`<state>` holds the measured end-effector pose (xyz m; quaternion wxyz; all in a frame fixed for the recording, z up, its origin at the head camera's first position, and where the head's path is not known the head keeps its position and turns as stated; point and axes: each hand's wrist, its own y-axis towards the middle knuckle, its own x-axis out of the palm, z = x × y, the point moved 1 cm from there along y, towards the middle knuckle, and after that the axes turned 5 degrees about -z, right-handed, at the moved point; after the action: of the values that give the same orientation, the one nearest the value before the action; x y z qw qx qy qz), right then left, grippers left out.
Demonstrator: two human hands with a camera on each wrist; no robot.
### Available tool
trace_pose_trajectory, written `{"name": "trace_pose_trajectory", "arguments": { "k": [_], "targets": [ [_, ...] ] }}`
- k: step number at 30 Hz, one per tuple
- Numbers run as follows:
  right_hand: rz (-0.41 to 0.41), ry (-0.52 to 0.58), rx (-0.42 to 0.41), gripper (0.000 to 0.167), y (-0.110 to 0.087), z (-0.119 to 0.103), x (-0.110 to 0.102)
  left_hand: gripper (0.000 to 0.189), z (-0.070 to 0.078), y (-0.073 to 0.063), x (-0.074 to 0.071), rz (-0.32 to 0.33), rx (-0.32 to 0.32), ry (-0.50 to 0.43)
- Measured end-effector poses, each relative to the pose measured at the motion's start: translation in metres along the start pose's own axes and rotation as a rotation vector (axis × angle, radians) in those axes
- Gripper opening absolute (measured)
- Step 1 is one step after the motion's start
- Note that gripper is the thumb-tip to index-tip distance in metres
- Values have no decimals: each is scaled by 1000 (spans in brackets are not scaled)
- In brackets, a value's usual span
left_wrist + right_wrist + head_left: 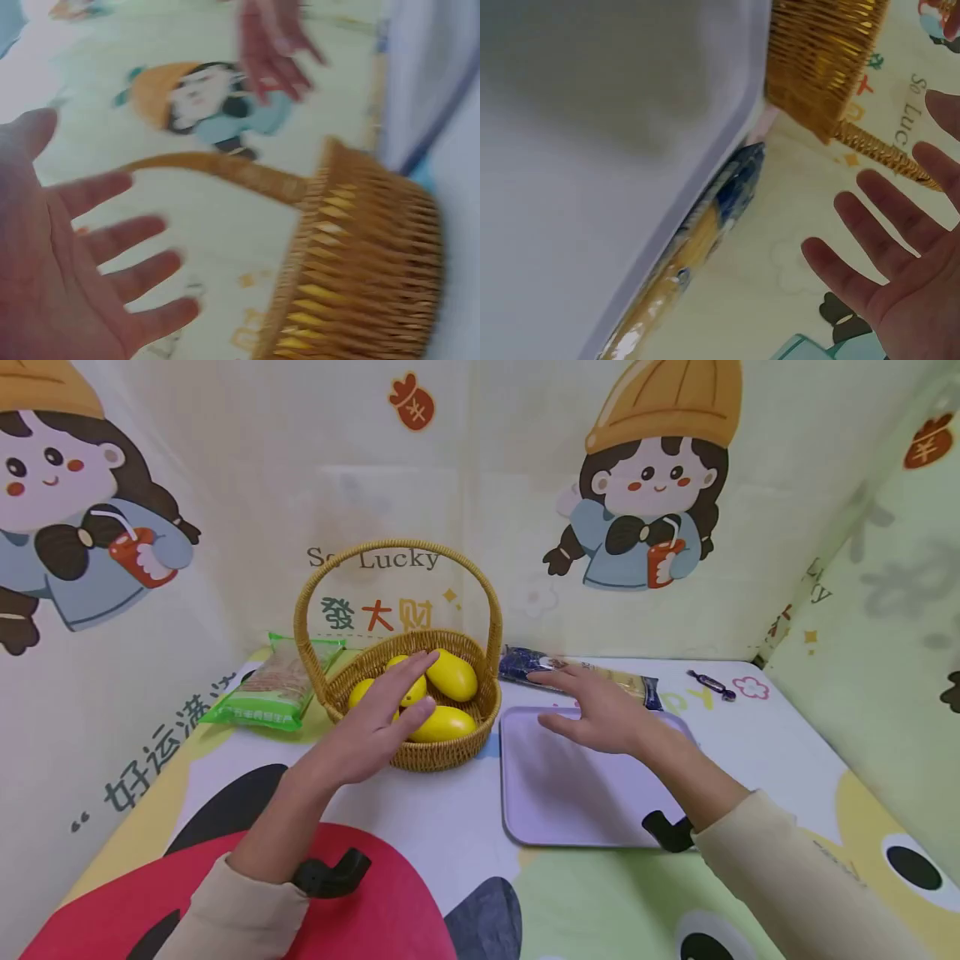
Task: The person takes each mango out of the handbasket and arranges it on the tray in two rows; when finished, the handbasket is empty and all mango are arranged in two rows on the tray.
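Note:
Several yellow mangoes [444,725] lie in a wicker basket [431,758] with a tall arched handle. My left hand [367,731], fingers extended, overlaps the basket's front left in the head view. In the left wrist view its palm faces the basket, with nothing held. My right hand [603,710] hovers over the back of a lilac tray [585,793], fingers spread and holding nothing. Behind the tray lies a long packet of noodles [622,683] with dark blue ends, partly hidden by the right hand.
Left of the basket is a green and clear food packet [273,685]. A small dark wrapped candy [711,685] sits at the back right. A printed cloth [480,893] covers the table, and a cartoon-printed backdrop [480,510] stands behind and at both sides.

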<state>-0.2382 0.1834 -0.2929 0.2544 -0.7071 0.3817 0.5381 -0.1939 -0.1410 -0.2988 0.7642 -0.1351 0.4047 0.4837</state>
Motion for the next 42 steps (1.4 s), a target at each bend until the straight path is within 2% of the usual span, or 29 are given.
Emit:
{"name": "trace_pose_trajectory", "arguments": {
  "k": [2,4,9,13,16,20,22,25,29,33,36,42],
  "targets": [
    [-1,51,-13,58,4,-3,-5,56,1,-5,-9,6,10,-161],
    [-7,98,-26,56,10,-8,-9,49,0,-10,-18,13,17,-267],
    [-35,167,-79,52,27,-23,-12,40,-8,-23,-38,66,42,-362],
    [-58,192,-113,51,44,-34,-13,41,-21,-34,-53,118,131,-475],
    [-96,205,-108,51,55,-43,-15,43,-35,-43,-64,151,217,-619],
    [-175,211,-101,52,68,-52,-16,41,-52,-53,-75,254,286,-847],
    [-217,223,-90,51,74,-54,-15,40,-60,-58,-77,325,285,-927],
    [-276,246,-53,51,82,-58,-13,39,-72,-62,-76,441,225,-975],
    [-328,265,-19,50,93,-63,-9,37,-87,-61,-70,574,78,-995],
    [-358,273,-12,48,101,-68,-6,37,-101,-56,-60,632,-41,-1072],
    [-387,277,-11,48,107,-70,-2,42,-111,-50,-51,612,-108,-1107],
    [-472,275,-23,50,117,-73,7,60,-125,-42,-35,475,-251,-1066]
  ]
}}
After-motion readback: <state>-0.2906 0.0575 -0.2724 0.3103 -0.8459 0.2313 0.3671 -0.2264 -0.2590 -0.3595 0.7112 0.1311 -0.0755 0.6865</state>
